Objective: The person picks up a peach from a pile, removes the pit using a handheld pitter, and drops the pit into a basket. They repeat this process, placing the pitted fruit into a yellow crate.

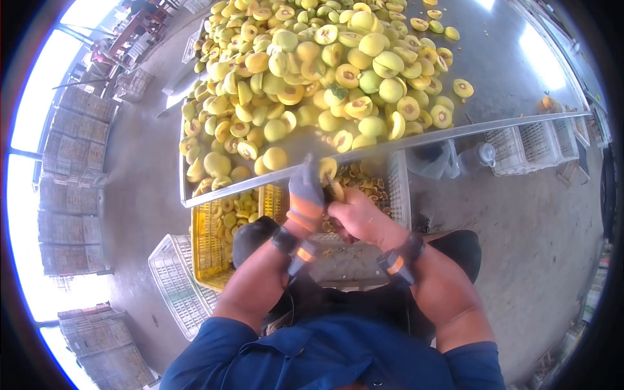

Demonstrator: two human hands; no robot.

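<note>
My left hand [304, 195], in a grey and orange glove, is closed on a yellow peach half [328, 169] just below the metal table edge. My right hand [364, 218] is bare and wrapped round a small brownish hand tool [337, 190], its tip close to the peach half. Motion blur hides the tool's exact shape. Beyond the hands, a large heap of cut yellow peaches [273, 97] covers much of the metal table, many with pit halves showing. Beneath my hands, a crate holds brown pits and scraps [365, 185].
A yellow crate [208, 257] with peach pieces stands below the table's left side, with a white crate [172, 273] beside it. More white crates [533, 146] and a plastic bag [432, 159] are at the right. The metal table rim [455, 133] crosses before me. Stacked crates [75, 143] line the left.
</note>
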